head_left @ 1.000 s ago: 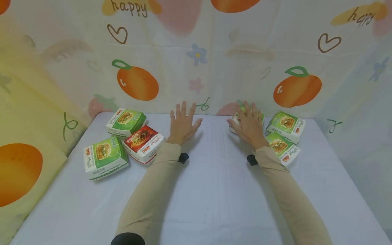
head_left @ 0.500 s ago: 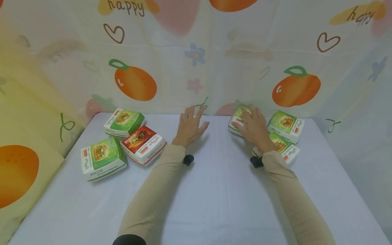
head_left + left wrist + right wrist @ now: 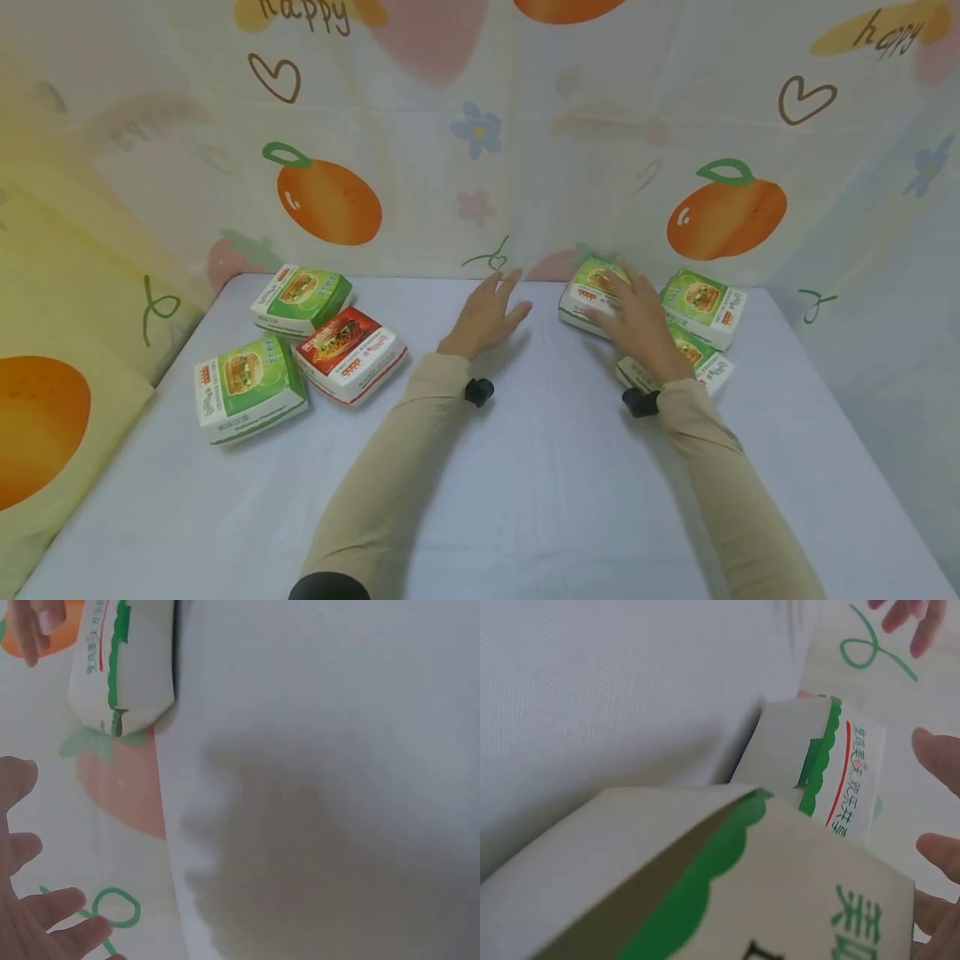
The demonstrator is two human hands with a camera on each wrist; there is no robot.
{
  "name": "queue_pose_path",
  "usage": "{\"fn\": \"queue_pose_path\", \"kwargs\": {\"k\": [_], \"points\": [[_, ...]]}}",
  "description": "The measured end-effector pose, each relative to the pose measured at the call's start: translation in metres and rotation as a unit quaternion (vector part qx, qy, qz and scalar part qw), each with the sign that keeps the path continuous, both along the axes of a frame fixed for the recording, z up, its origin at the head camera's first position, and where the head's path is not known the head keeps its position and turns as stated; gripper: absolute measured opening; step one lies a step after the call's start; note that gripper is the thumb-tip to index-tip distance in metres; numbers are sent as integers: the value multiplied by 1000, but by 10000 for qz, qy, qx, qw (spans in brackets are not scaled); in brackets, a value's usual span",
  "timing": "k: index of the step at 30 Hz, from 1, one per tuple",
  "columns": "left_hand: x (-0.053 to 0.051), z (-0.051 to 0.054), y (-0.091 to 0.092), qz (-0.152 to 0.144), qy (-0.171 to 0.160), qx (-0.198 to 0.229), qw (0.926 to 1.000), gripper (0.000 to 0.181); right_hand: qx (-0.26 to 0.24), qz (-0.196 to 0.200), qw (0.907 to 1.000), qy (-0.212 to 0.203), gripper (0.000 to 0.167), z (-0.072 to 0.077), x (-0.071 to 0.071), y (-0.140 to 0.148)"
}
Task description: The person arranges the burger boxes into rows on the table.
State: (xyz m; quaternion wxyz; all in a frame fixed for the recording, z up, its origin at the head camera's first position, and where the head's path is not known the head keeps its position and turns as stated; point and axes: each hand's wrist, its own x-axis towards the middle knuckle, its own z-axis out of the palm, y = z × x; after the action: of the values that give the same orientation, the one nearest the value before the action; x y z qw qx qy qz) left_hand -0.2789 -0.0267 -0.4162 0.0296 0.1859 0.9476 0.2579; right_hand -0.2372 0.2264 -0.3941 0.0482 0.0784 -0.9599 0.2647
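My left hand (image 3: 483,318) hovers over the back middle of the table, its fingers loosely extended and holding nothing. To the right, my right hand (image 3: 643,329) passes in front of a green and white burger box (image 3: 587,298) at the table's back edge. Its fingers are spread over the box's right side; I cannot tell whether they touch it. Behind that hand lie two more green burger boxes, one farther back (image 3: 701,304) and a nearer one (image 3: 708,371), partly hidden by the wrist. In the right wrist view a box (image 3: 802,877) fills the foreground, beside the right fingertips (image 3: 939,851).
On the left side of the white-covered table (image 3: 517,500) lie a red burger box (image 3: 351,354) and two green ones, one at the back (image 3: 302,300) and one nearer (image 3: 251,387). A printed curtain (image 3: 517,183) hangs directly behind the table.
Both hands have shifted rightward and slightly nearer, and their fingers are less stretched out. More of the back green burger box shows beside the right hand. The boxes stay in place.
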Motion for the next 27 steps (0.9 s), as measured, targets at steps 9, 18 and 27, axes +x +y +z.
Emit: {"fn": "queue_pose_path", "kwargs": {"k": [9, 18, 27], "points": [[2, 3, 16, -153, -713, 840, 9938, 65, -191, -29, 9976, -663, 76, 5, 6, 8], [-1, -5, 36, -292, -1014, 1161, 9876, 64, -229, -102, 9963, -819, 70, 4, 6, 12], [-3, -14, 51, -208, -1043, 1663, 9803, 59, 26, 131, 9978, -653, 63, 1, 1, 17]]}}
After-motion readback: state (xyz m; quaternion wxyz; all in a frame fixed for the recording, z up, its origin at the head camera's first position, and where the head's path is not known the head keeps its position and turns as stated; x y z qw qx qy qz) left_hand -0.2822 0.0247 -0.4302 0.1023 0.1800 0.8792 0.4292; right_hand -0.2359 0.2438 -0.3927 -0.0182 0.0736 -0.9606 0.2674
